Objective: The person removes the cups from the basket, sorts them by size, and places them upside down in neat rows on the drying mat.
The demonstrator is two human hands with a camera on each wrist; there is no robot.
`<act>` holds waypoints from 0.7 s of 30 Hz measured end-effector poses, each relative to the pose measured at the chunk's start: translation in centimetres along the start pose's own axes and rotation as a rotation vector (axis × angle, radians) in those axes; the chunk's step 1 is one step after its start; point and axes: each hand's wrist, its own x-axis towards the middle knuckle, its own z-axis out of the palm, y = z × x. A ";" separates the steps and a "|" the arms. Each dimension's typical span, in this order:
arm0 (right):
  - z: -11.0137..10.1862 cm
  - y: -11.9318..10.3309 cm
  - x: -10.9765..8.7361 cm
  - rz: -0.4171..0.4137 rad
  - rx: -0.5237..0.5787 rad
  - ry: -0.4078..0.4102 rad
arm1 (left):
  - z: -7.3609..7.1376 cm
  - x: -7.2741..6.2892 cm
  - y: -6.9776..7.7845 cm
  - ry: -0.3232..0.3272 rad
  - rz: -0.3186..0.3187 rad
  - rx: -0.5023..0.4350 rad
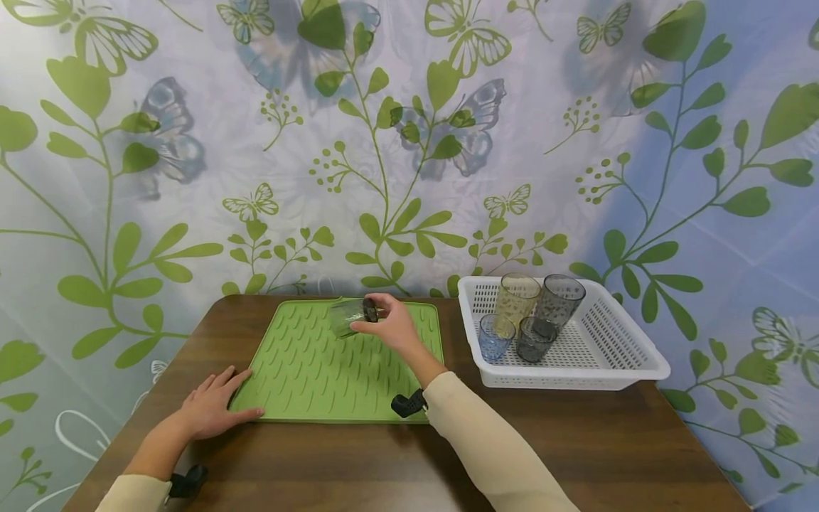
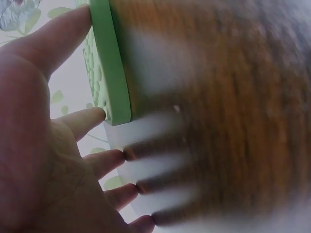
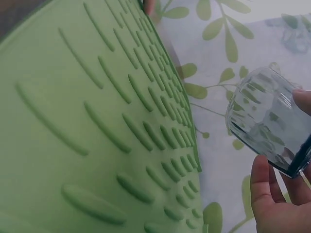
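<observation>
Glass (image 1: 348,317): clear, rounded, tilted; right hand (image 1: 392,328) clamped fingers round it. Mat (image 1: 320,384): green, ridged, lay below them; left hand (image 1: 212,407), fingers spread, touched its edge.

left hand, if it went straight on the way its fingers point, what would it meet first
The left hand would likely meet the green mat first; its thumb and index finger lie at the mat's edges, though exact contact is uncertain.

No readable text, no legible labels or brands, no numbers or signs
</observation>
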 end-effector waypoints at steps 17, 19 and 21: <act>3.2 -0.4 3.0 -0.025 -0.058 -0.009 | -0.2 0.1 0.6 -0.053 -0.018 0.024; 3.6 -0.2 3.3 -0.019 -0.043 -0.010 | -0.2 0.2 0.6 -0.055 -0.023 0.024; 4.0 0.0 3.6 -0.013 -0.028 -0.012 | -0.2 0.2 0.6 -0.056 -0.027 0.028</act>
